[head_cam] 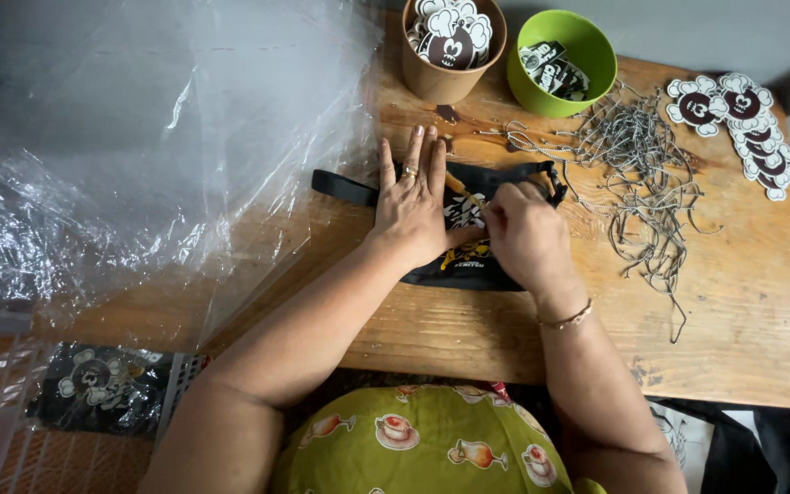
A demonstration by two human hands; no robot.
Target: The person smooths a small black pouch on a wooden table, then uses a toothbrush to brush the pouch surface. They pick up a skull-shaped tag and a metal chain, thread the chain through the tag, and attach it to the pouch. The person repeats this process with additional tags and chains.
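My left hand (411, 203) lies flat, fingers spread, pressing the black printed pouch (464, 261) onto the wooden table (742, 302). My right hand (523, 236) is curled, fingertips pinching something small at the pouch's top edge.

Soft, even daylight is falling across the bench (742, 302); glare is streaking the clear plastic sheet (139, 137), and edges are bending slightly.
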